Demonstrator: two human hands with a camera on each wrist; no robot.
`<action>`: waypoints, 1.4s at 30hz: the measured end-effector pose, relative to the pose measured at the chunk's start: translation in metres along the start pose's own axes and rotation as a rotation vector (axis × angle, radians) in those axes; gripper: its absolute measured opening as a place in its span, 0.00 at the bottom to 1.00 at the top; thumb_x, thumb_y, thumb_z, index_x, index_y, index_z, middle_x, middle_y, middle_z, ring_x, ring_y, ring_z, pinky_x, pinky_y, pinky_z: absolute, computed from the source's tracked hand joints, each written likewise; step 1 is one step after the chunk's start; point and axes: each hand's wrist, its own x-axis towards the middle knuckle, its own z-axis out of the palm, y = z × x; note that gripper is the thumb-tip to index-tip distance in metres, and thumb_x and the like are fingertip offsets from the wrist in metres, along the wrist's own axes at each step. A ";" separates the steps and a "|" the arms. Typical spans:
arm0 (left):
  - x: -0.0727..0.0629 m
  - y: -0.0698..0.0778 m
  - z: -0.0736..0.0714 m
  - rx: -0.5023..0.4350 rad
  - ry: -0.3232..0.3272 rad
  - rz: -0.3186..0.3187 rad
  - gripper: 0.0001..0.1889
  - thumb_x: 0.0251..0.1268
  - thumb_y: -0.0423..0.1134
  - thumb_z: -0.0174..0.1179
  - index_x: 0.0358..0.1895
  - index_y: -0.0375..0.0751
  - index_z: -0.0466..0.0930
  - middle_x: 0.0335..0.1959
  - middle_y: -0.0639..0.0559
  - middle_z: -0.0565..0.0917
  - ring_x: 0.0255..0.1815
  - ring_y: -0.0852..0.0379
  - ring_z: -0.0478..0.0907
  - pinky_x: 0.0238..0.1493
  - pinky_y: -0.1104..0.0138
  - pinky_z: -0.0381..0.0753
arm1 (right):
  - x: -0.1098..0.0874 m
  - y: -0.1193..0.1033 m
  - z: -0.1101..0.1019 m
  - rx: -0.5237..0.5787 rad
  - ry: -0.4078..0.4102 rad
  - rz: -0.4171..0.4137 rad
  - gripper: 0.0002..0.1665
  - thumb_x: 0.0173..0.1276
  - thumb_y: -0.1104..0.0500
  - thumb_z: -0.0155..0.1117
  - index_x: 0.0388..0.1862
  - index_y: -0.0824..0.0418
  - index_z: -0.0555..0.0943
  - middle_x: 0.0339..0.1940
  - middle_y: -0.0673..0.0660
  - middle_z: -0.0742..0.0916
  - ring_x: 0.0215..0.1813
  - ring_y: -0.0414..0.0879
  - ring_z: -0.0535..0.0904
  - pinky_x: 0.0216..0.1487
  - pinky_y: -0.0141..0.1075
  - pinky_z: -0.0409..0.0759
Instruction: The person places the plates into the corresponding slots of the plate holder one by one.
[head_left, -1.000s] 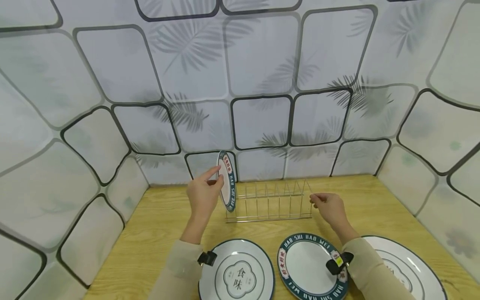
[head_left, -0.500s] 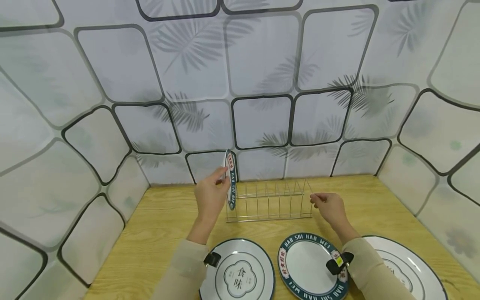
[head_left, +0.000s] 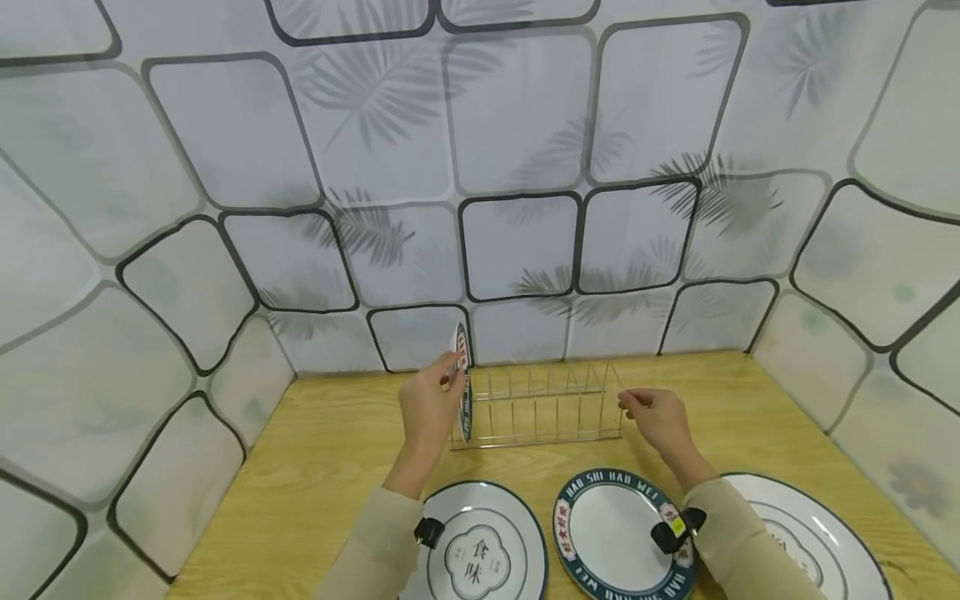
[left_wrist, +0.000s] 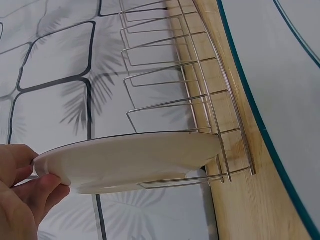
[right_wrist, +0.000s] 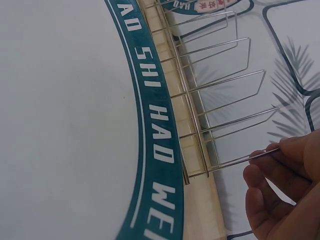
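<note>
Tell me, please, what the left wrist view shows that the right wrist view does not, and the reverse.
Only the left wrist view shows the left hand and the underside of the held plate. Only the right wrist view shows the right hand and the lettered foreground plate. Both show the wire rack, held plate and patterned wall.

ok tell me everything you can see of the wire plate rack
The wire plate rack is thin, shiny, silvery wire, apparently metal, with a row of upright loops joined by long rails. It stands upright on the wood-grain table. The right hand pinches its right end loop. A plate in the left hand is at its leftmost slot; whether it's fully seated is unclear.
</note>
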 end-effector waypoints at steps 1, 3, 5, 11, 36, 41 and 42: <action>0.000 0.000 -0.001 -0.010 0.000 -0.006 0.12 0.58 0.30 0.67 0.46 0.37 0.88 0.46 0.44 0.87 0.30 0.50 0.87 0.14 0.75 0.68 | 0.000 -0.001 0.000 0.000 0.000 -0.001 0.21 0.78 0.53 0.55 0.53 0.69 0.83 0.45 0.64 0.87 0.48 0.58 0.82 0.46 0.46 0.83; 0.001 0.000 -0.002 -0.023 0.001 -0.023 0.12 0.58 0.30 0.67 0.46 0.38 0.88 0.46 0.44 0.87 0.30 0.49 0.87 0.16 0.74 0.75 | 0.001 -0.002 0.000 0.000 0.000 -0.007 0.21 0.78 0.53 0.55 0.53 0.69 0.83 0.45 0.64 0.87 0.48 0.58 0.82 0.45 0.46 0.83; 0.002 0.000 -0.003 -0.024 -0.001 -0.032 0.12 0.58 0.31 0.68 0.46 0.38 0.88 0.46 0.44 0.87 0.30 0.49 0.87 0.20 0.69 0.81 | 0.001 -0.003 -0.001 -0.002 -0.001 -0.012 0.21 0.78 0.53 0.55 0.53 0.70 0.83 0.45 0.64 0.87 0.48 0.58 0.82 0.45 0.45 0.83; 0.002 0.000 -0.005 -0.018 -0.026 -0.047 0.13 0.58 0.33 0.70 0.47 0.40 0.88 0.48 0.45 0.86 0.32 0.50 0.87 0.28 0.61 0.85 | 0.000 -0.005 -0.001 -0.008 0.001 -0.008 0.21 0.78 0.54 0.55 0.53 0.70 0.83 0.45 0.64 0.87 0.47 0.57 0.82 0.45 0.46 0.83; -0.053 -0.021 -0.070 -0.095 -0.470 -0.332 0.14 0.66 0.40 0.65 0.53 0.44 0.86 0.49 0.48 0.86 0.38 0.51 0.87 0.34 0.64 0.86 | 0.002 0.002 -0.001 -0.020 0.003 -0.012 0.22 0.78 0.52 0.55 0.54 0.69 0.82 0.46 0.64 0.87 0.48 0.57 0.83 0.47 0.48 0.83; -0.071 -0.032 -0.086 -0.080 -0.567 -0.388 0.14 0.65 0.39 0.66 0.52 0.40 0.86 0.47 0.45 0.87 0.40 0.48 0.86 0.36 0.61 0.87 | 0.000 0.002 0.001 -0.011 -0.005 -0.012 0.22 0.78 0.52 0.54 0.54 0.70 0.82 0.47 0.65 0.87 0.49 0.58 0.83 0.47 0.47 0.83; -0.074 -0.034 -0.090 -0.084 -0.591 -0.390 0.15 0.64 0.39 0.66 0.52 0.39 0.86 0.47 0.44 0.87 0.40 0.47 0.86 0.37 0.61 0.87 | 0.000 0.002 0.000 -0.010 -0.005 -0.013 0.22 0.78 0.52 0.55 0.54 0.70 0.82 0.46 0.65 0.87 0.49 0.58 0.83 0.46 0.47 0.83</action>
